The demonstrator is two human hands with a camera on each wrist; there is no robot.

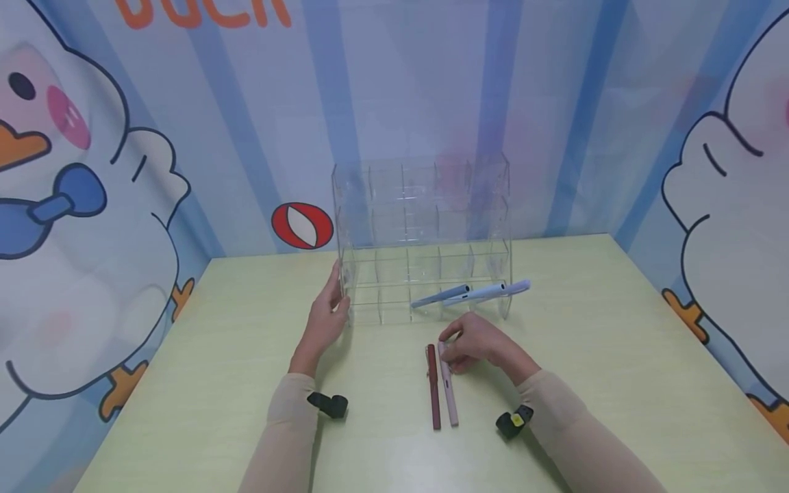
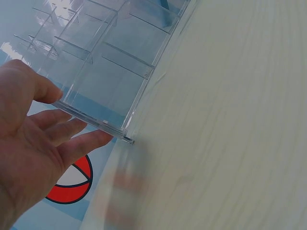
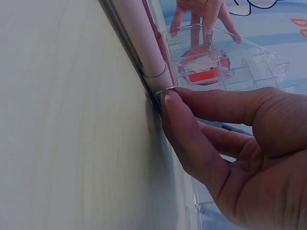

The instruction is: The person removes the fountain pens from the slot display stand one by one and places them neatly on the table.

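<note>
A clear acrylic rack [image 1: 394, 257] of small compartments stands at the back of the table. At its left side panel, my left hand [image 1: 324, 316] holds the edge, thumb at the front and fingers along the outside. My right hand [image 1: 477, 342] pinches the upper end of a pale pink pen [image 1: 450, 400] between thumb and forefinger; the right wrist view shows this pen [image 3: 141, 40] up close. Beside it on the left lies a dark red pen [image 1: 434, 387]. In the rack's lower right rest a grey-blue pen [image 1: 440, 296], a light blue pen [image 1: 483, 294] and a lavender pen [image 1: 518, 287], all slanted.
The pale wood-grain table [image 1: 203, 404] runs back to a blue striped backdrop [image 1: 401, 82] with cartoon ducks on both sides. A black strap with a small device [image 1: 333, 405] sits on the left wrist, another device [image 1: 513, 422] on the right.
</note>
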